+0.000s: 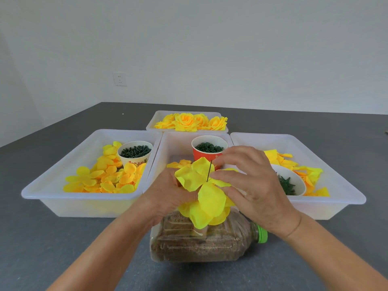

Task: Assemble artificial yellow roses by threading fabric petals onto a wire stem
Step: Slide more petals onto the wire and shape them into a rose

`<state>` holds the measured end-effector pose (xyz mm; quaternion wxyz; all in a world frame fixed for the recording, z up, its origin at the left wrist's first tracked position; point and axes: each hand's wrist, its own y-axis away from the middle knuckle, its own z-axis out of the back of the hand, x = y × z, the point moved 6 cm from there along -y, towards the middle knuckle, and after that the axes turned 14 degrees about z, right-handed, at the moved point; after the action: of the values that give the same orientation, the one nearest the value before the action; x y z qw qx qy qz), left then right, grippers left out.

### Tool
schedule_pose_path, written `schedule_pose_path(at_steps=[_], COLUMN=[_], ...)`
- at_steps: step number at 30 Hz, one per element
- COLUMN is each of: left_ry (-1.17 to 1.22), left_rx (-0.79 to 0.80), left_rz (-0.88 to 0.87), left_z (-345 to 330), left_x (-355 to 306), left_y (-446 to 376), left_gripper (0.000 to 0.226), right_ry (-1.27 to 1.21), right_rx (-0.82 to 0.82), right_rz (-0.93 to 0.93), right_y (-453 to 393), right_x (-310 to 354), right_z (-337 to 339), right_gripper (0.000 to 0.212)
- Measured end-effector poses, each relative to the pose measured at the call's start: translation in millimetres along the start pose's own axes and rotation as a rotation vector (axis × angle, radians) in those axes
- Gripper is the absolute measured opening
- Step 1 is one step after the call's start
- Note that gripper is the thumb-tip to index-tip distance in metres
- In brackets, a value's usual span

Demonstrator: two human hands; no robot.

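Lying on the desk (63, 238), a sand-filled bottle (199, 246) anchors the wire stem (209, 171) upright so both hands work; left hand (168, 196) steadies the stacked petals (207, 198), right hand (247, 181) pinches the top layer down the wire

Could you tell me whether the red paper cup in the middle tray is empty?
No, the red paper cup in the middle tray holds a heap of small dark green rings up to near its rim.
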<state>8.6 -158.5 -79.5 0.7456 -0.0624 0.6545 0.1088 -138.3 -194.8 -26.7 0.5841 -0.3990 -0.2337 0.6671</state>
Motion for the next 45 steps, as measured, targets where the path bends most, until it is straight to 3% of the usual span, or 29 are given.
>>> schedule_pose_path(at_steps=[3, 12, 18, 22, 27, 35, 38, 40, 45], left_ry=[-0.006, -0.056, -0.038, -0.046, -0.046, -0.082, -0.083, -0.098, -0.053], left_rx=[0.012, 0.019, 0.029, 0.054, 0.063, 0.055, 0.072, 0.056, 0.028], left_rz=[-0.002, 0.068, 0.104, 0.085, 0.069, 0.083, 0.087, 0.091, 0.056], left_z=[-2.4, 5.7, 8.4, 8.1, 7.9, 8.0, 6.4, 6.8, 9.0], left_x=[-1.2, 4.2, 4.5, 5.1, 3.0, 3.3, 2.5, 2.1, 0.2], left_y=[0.5, 3.1, 6.5, 5.2, 6.5, 4.2, 5.0, 4.3, 5.9], left_gripper=[0.009, 0.016, 0.039, 0.027, 0.030, 0.017, 0.025, 0.043, 0.081], right_ry=[0.051, -0.054, -0.136, -0.128, -0.154, -0.537, -0.717, -0.818, -0.829], right_rx=[0.007, 0.059, 0.074, 0.036, 0.018, 0.186, 0.189, 0.156, 0.141], right_rz=[0.067, 0.042, -0.002, 0.010, 0.040, -0.089, -0.282, -0.400, -0.426], right_y=[-0.1, 4.7, 8.3, 9.2, 6.7, 3.2, 9.7, 13.8, 13.7], right_x=[5.4, 1.4, -3.2, -0.4, 2.5, -15.0, -22.0, -24.8, -22.9], right_z=[-5.1, -16.9, -20.7, -19.1, -22.0, -29.7, -35.5, -36.4, -35.3], right_gripper=[0.010, 0.012, 0.010, 0.011, 0.018, 0.024, 0.028, 0.029, 0.026])
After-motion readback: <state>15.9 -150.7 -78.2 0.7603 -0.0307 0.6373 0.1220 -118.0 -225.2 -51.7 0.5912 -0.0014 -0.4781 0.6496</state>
